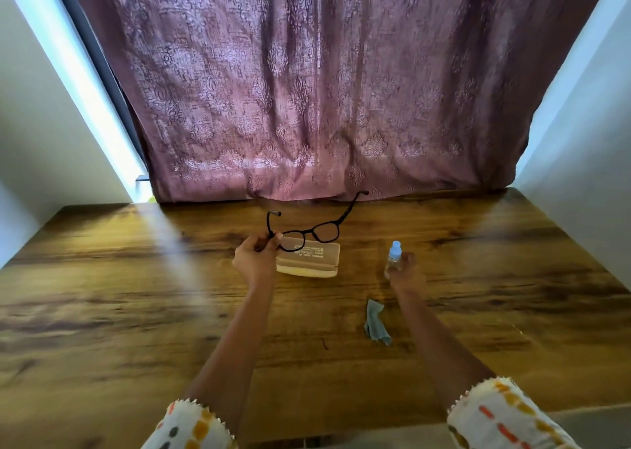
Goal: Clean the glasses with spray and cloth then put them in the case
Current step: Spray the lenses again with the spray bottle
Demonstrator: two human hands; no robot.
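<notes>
Your left grip [254, 255] pinches the glasses [326, 232] at one hinge, held over the tan case [309, 260]. They look light, thin and easily bent, so hold the rim, not the lenses. Your right grip [408, 271] wraps the small clear bottle [394, 259] at the case's 3 o'clock. The soft grey cloth [375, 322] lies crumpled at 5 o'clock on the wood-grain table [136, 295].

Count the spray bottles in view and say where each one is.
1. The spray bottle is gripped upright in the right hand, to the right of the case and beyond the cloth. No other is visible.
</notes>
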